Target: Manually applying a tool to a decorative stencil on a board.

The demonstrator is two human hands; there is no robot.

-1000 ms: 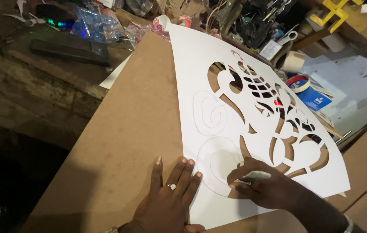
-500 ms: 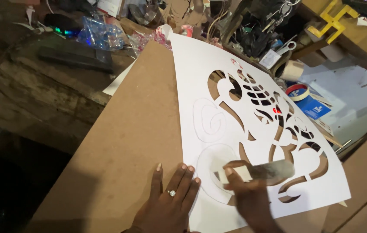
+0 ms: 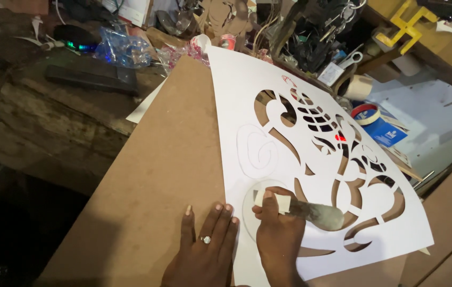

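- Brown board [image 3: 146, 180] fills most of the view, tilted, lying over a cluttered workbench [image 3: 50, 117].
- White paper stencil [image 3: 247, 106] lies flat on the right half of the board, top corner near the clutter at the back, lower right corner hanging just past the board edge (ornate curved cutouts, board showing through them).
- Blue sheet [image 3: 433, 111] on the bench at the far right, well apart from both hands.
- Dark flat bar [image 3: 90, 78] on the bench left of the board.
- Left hand [image 3: 204, 250] flat on the board, palm down, fingers spread moderately, fingertips touching the stencil's left edge, holding nothing; a ring [image 3: 206, 239] on one finger.
- Right hand [image 3: 279, 239] just beside the left, resting on the stencil's lower part, fingers curled shut around a putty knife [image 3: 316, 212].
- Putty knife: pale handle end sticks out by the thumb, grey smeared blade points right and lies over a cutout.
- Tape rolls [image 3: 365, 112] at the back right, one beige, one red and blue rimmed (just off the stencil edge).
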